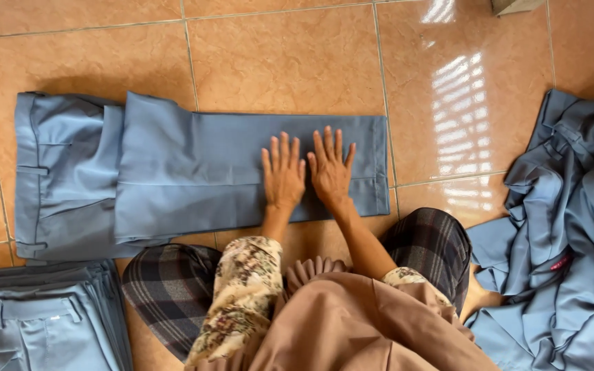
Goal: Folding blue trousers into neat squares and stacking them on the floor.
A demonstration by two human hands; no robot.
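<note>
Trousers (pixel 201 172) look soft, light, floppy; my left hand (pixel 283 175) and right hand (pixel 330 172) press flat, fingers spread, holding nothing; best gripped at right hem.

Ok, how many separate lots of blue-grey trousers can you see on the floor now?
3: one pair spread flat under both hands, a folded stack at bottom left, a loose heap at right. The number of pairs within stack and heap is hidden.

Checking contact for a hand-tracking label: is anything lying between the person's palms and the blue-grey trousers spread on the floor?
Nothing visible does. The left hand and the right hand both lie flat, fingers spread, directly on the leg end of the trousers, side by side near the hem.
</note>
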